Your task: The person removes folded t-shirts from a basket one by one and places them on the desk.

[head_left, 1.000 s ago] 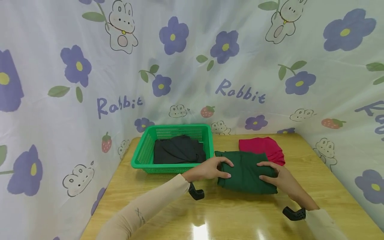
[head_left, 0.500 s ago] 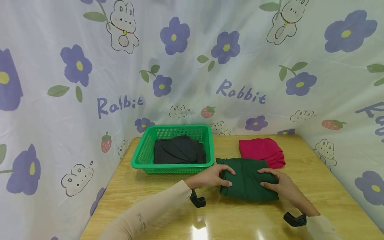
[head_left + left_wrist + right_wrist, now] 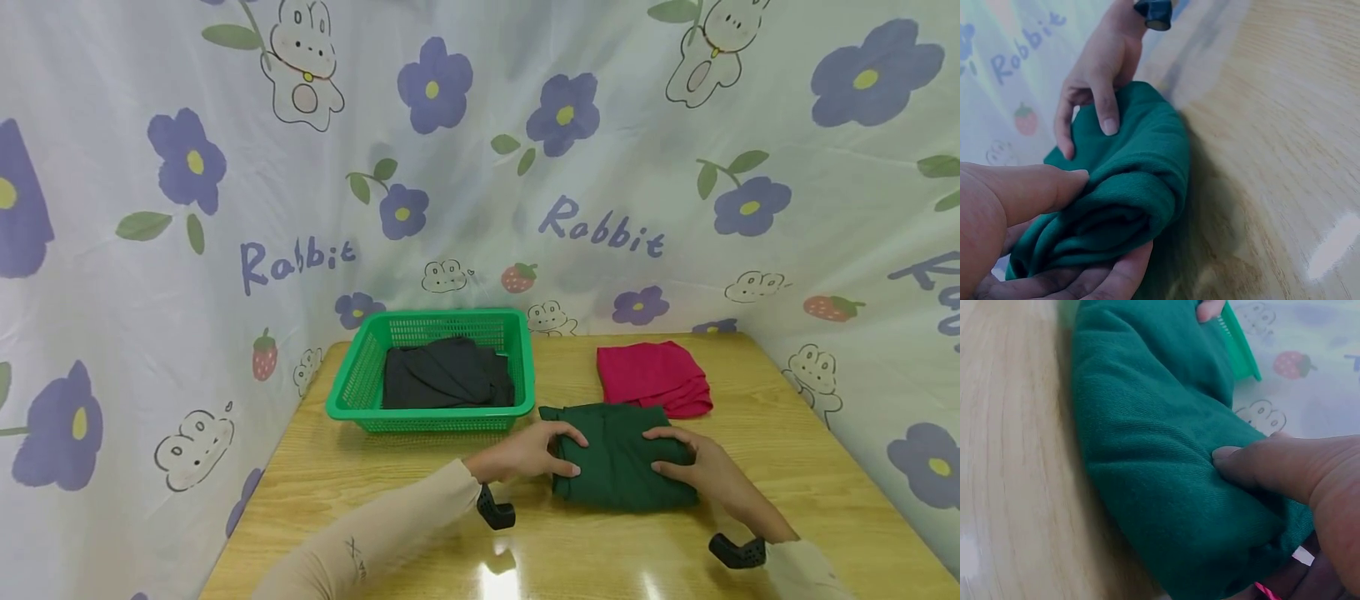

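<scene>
A dark green folded cloth point(image 3: 621, 467), thick and layered, is held between both hands at the front right of the basket. My left hand point(image 3: 528, 452) grips its left end; in the left wrist view the thumb presses on top and the fingers point(image 3: 1116, 275) curl underneath the rolled layers. At the opposite end my right hand point(image 3: 712, 473) holds the cloth, its thumb point(image 3: 1254, 464) on the upper face and the other fingers partly hidden below. Whether the cloth's underside touches the table cannot be told for certain.
On the wooden table point(image 3: 390, 517), a green plastic basket point(image 3: 442, 414) with a folded black cloth point(image 3: 442, 375) inside stands at the back left. A crimson folded cloth point(image 3: 652, 375) lies just behind the green one. A printed curtain point(image 3: 480, 167) encloses the back and sides.
Both hands have brought the green cloth toward the front of the table and lower, uncovering more of the crimson cloth. Their hold looks the same, and the movement has slowed.
</scene>
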`<state>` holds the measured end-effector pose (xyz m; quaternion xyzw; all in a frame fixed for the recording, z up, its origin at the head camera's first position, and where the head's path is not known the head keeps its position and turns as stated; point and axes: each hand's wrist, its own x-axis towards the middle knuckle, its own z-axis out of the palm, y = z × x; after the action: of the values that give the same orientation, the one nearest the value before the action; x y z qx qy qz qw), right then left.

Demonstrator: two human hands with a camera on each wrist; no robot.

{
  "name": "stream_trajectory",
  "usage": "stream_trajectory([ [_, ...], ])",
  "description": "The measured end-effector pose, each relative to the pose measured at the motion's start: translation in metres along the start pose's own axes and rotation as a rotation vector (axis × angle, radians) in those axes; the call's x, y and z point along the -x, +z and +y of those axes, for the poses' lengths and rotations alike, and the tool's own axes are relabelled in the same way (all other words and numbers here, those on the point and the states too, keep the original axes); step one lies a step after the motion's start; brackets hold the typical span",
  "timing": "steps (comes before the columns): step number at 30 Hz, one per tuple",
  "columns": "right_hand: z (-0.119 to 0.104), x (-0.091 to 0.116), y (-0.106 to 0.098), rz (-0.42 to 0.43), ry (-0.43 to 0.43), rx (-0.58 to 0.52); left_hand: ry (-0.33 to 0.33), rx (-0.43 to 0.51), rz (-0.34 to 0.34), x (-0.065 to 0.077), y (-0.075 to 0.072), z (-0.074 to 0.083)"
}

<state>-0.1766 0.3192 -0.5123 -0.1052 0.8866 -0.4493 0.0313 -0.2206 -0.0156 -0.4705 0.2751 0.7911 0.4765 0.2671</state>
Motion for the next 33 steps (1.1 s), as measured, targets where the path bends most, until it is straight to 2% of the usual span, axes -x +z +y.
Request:
stream_trajectory([
  [9, 0.003, 0.000, 0.003, -0.001, -0.005, -0.008, 0.008, 0.028, -0.009, -0.002, 0.000, -0.007],
  [17, 0.002, 0.001, 0.004, -0.020, 0.061, -0.059, -0.022, 0.154, -0.035, -0.004, -0.001, -0.019],
  [33, 0.012, 0.002, 0.002, -0.059, 0.129, -0.077, -0.063, 0.155, -0.024, -0.001, -0.002, -0.025],
])
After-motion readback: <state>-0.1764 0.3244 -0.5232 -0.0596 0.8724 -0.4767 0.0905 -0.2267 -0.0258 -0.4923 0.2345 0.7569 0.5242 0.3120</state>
